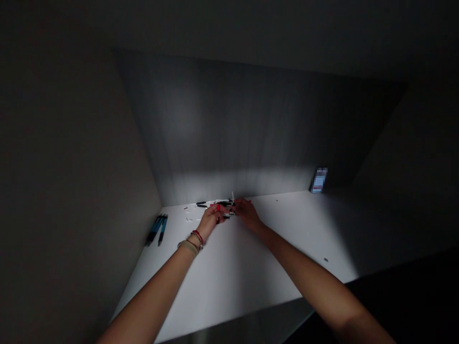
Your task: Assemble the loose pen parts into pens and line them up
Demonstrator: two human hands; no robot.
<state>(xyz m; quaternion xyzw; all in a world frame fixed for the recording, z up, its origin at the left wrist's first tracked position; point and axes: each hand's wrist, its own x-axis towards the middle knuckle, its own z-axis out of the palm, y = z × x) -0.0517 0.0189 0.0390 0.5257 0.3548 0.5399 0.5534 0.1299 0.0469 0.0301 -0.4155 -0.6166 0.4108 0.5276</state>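
Observation:
My left hand [212, 217], with bracelets on its wrist, reaches to the back of the white surface [215, 282], its fingers bent together. Close beside it, my right hand [246, 212] is closed too, its fingertips meeting those of the left. What they grip is small and mostly hidden; dark and silvery bits show between the fingers. A thin white stick [233, 195] stands up by the right fingertips. Behind and left of the hands lie slim black pieces [201, 204] and small white pieces [189, 220], with some red bits among them.
Several blue-and-black pens [157, 230] lie at the left edge, near the side wall. A phone-like device [318, 180] with a lit, blurred screen leans on the grey back panel [229, 124] at the right. A small dark spot [326, 260] marks the right front.

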